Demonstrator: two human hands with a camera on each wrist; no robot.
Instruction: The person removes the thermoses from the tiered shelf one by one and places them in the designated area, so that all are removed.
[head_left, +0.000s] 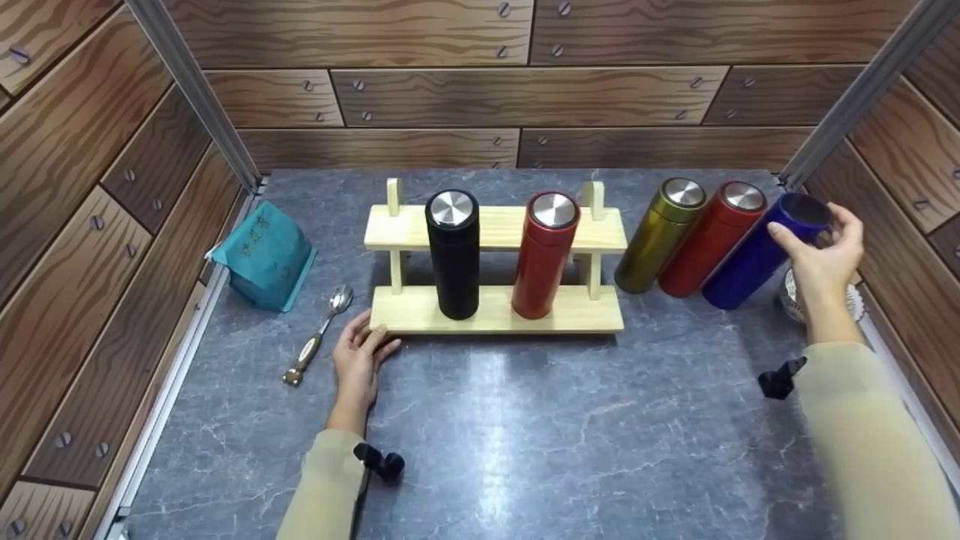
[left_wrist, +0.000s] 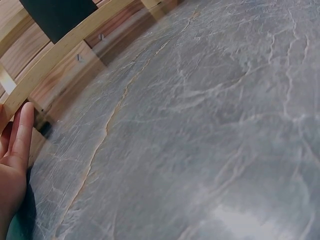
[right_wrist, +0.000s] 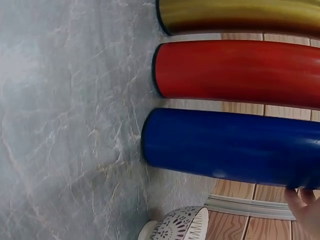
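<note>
At the left front corner of a two-tier wooden rack (head_left: 577, 315), my left hand (head_left: 355, 367) holds the lower shelf, thumb on its upper face. A black thermos (head_left: 457, 262) and a red thermos (head_left: 541, 262) stand upright on that shelf. My right hand (head_left: 829, 262) grips a blue thermos (head_left: 761, 251) around its dark top; part of the fingers is hidden behind it. In the right wrist view the blue thermos (right_wrist: 225, 145) has its base at or near the tabletop. Beside it stand a second red thermos (head_left: 709, 244) and a gold thermos (head_left: 660, 240).
Right of the blue thermos, a patterned bowl (right_wrist: 175, 225) is partly hidden by my right arm in the head view. A teal pouch (head_left: 266, 255) and a spoon (head_left: 309, 345) with an ornate handle lie left of the rack. Wood-patterned walls (head_left: 420, 150) enclose the marbled table (head_left: 585, 435).
</note>
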